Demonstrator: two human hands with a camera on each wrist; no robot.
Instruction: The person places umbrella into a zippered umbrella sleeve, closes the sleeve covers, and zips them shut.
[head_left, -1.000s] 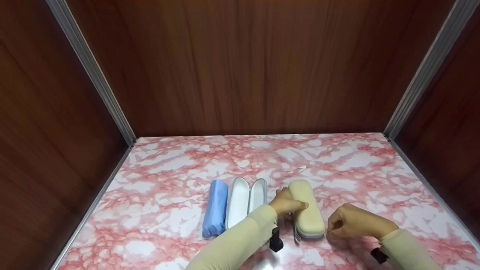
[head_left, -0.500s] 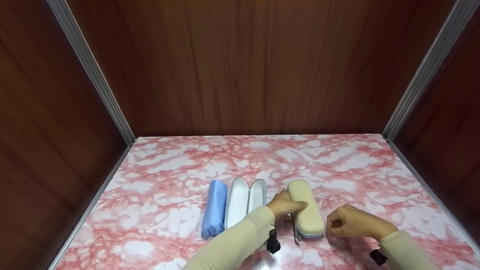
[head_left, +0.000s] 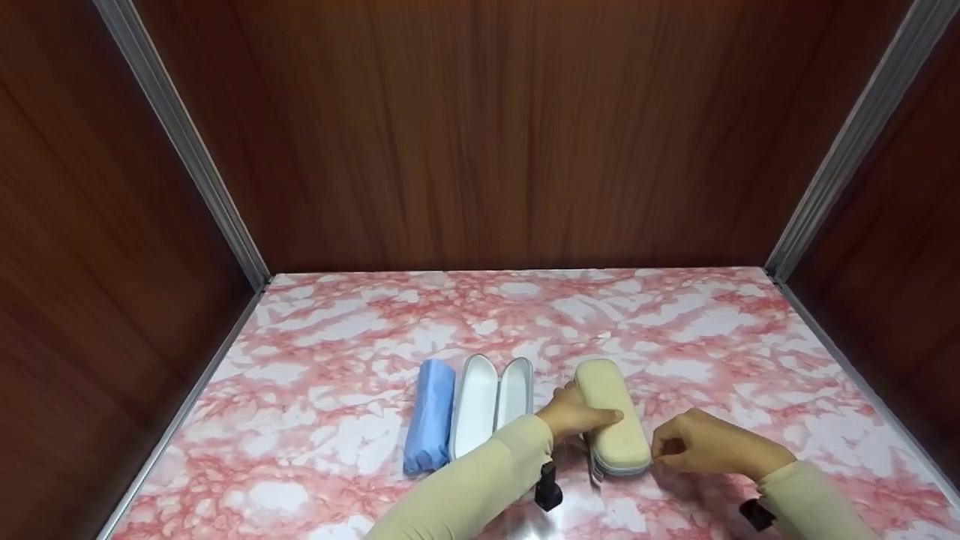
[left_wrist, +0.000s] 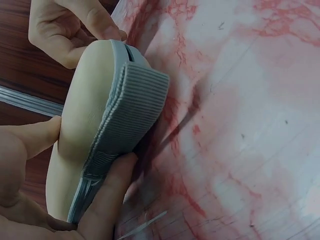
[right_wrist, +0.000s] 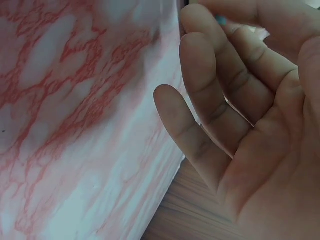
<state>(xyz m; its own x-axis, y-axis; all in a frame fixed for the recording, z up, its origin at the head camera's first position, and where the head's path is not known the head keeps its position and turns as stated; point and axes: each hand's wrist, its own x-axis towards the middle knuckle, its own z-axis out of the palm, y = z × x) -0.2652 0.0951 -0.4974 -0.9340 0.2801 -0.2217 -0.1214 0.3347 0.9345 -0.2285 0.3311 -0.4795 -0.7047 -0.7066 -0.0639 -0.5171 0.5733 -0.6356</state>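
A beige hard-shell glasses case (head_left: 606, 386) with a grey zip edge lies on the table. My left hand (head_left: 571, 414) grips its left side, thumb over the lid. In the left wrist view, a grey ribbed strap (left_wrist: 135, 105) hangs along the case's side, with fingers below it. My right hand (head_left: 705, 444) is at the near right corner of the case. Its thumb and index finger pinch at the zip seam, apparently on the zipper pull, which the fingertips hide. In the right wrist view, the other fingers (right_wrist: 200, 65) are loosely bent.
Left of the beige case an open case (head_left: 475, 409) with a white lining lies flat, partly behind the left sleeve (head_left: 472, 480). Beside it is a blue wrapped bundle (head_left: 430, 416). Wood-grain panels (head_left: 480, 135) enclose the red-and-white marbled table (head_left: 337, 322).
Both hands stay almost in place at the beige case. The left thumb has shifted slightly to the right on the lid. The open case and blue bundle have not moved.
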